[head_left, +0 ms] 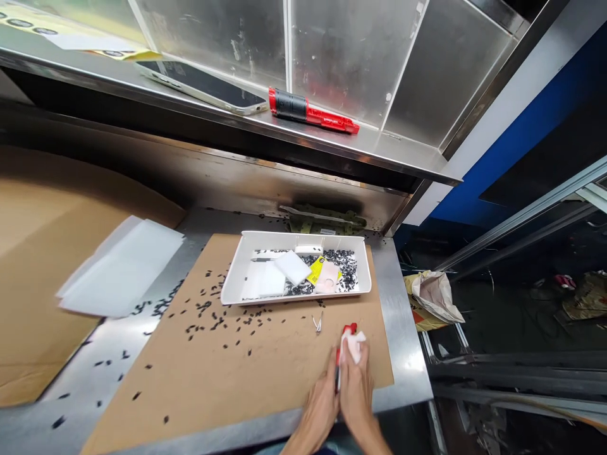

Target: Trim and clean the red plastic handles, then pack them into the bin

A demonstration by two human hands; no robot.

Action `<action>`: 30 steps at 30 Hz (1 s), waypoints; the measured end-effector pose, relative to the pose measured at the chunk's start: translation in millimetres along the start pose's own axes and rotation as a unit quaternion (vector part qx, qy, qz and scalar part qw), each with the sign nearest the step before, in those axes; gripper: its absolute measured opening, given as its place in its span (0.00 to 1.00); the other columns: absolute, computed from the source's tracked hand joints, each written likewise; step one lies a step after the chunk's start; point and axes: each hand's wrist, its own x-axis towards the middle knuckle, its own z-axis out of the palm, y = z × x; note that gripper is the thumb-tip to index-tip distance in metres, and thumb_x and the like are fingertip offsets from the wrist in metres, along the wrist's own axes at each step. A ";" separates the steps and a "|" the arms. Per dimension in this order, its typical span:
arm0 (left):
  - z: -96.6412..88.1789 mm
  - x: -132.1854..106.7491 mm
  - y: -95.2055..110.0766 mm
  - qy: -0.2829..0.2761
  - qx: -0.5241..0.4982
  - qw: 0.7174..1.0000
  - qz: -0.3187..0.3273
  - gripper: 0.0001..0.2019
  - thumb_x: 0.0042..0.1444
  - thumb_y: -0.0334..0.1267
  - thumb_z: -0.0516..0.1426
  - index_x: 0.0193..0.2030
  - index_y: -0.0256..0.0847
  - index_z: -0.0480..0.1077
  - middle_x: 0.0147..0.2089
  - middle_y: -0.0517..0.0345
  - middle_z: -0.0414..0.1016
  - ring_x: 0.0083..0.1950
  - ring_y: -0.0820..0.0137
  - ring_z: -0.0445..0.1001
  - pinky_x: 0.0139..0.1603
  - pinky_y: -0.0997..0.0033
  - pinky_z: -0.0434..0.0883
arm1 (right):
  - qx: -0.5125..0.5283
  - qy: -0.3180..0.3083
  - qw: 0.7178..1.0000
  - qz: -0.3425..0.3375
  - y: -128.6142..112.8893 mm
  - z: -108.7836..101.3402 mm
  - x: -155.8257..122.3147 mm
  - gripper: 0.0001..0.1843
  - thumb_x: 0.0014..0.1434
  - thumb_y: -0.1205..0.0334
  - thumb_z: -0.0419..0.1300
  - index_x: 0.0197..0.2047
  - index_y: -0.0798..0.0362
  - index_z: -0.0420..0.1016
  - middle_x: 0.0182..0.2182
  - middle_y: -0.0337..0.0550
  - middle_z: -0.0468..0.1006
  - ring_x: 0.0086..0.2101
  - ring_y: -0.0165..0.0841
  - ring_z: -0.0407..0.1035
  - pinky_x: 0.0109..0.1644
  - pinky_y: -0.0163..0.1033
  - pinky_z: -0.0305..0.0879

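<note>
Both my hands are together low over the brown cardboard sheet [218, 392], near the table's front edge. My left hand [320, 404] is closed around a slim red-and-black tool [337, 363]; its exact kind is hidden by my fingers. Pressed against it, my right hand [356, 385] grips a crumpled white piece [355, 346], cloth or soft foam, I cannot tell which. A red end [349, 328] shows just beyond the white piece. Slightly ahead and to the left lies a small silvery V-shaped metal item [317, 324].
Beyond my hands a white tray [232, 278] holds small black parts, white pads [293, 268] and a yellow label [315, 272]. Loose black bits dot the cardboard. White sheets [121, 265] lie left. A phone [203, 83] and red-black marker [313, 112] rest on the metal shelf.
</note>
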 end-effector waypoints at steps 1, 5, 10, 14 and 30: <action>0.2 0.8 -1.0 -0.004 0.011 1.000 0.001 0.40 0.56 0.38 0.50 0.72 0.34 0.35 0.58 0.34 0.71 0.52 0.50 0.75 0.54 0.53 0.66 | -0.001 -0.008 1.000 0.000 -1.1 -1.2 0.5 0.25 0.68 0.48 0.43 0.60 0.46 0.68 0.53 0.51 0.70 0.48 0.42 0.72 0.46 0.42 0.70; 1.3 4.0 -4.8 0.000 0.049 0.999 0.005 0.42 0.53 0.34 0.49 0.72 0.32 0.33 0.57 0.35 0.72 0.52 0.52 0.74 0.53 0.56 0.66 | -0.015 -0.022 1.000 0.002 -0.6 -3.6 19.3 0.25 0.68 0.52 0.41 0.62 0.46 0.66 0.56 0.56 0.66 0.50 0.45 0.71 0.47 0.48 0.70; 0.0 4.1 -3.5 0.002 0.021 0.999 0.024 0.41 0.55 0.34 0.49 0.73 0.36 0.32 0.59 0.39 0.72 0.54 0.56 0.74 0.55 0.60 0.66 | -0.004 -0.024 1.000 -0.016 -2.3 -3.5 11.9 0.26 0.68 0.53 0.40 0.63 0.50 0.66 0.52 0.57 0.68 0.49 0.44 0.72 0.47 0.47 0.72; -3.0 7.1 -0.8 0.004 -0.049 0.999 0.017 0.42 0.54 0.37 0.54 0.73 0.40 0.37 0.57 0.42 0.74 0.52 0.56 0.74 0.53 0.60 0.67 | 0.000 -0.021 0.999 -0.044 1.3 1.4 16.9 0.25 0.68 0.55 0.41 0.62 0.48 0.66 0.52 0.57 0.68 0.50 0.44 0.71 0.48 0.49 0.72; -71.0 -47.4 99.3 -0.097 -0.481 0.871 -0.013 0.45 0.48 0.45 0.66 0.70 0.45 0.49 0.26 0.65 0.61 0.18 0.85 0.43 0.17 0.81 0.40 | 0.030 0.057 0.939 -0.336 -48.5 -104.3 50.4 0.22 0.67 0.64 0.48 0.62 0.39 0.65 0.54 0.50 0.67 0.53 0.39 0.66 0.51 0.46 0.72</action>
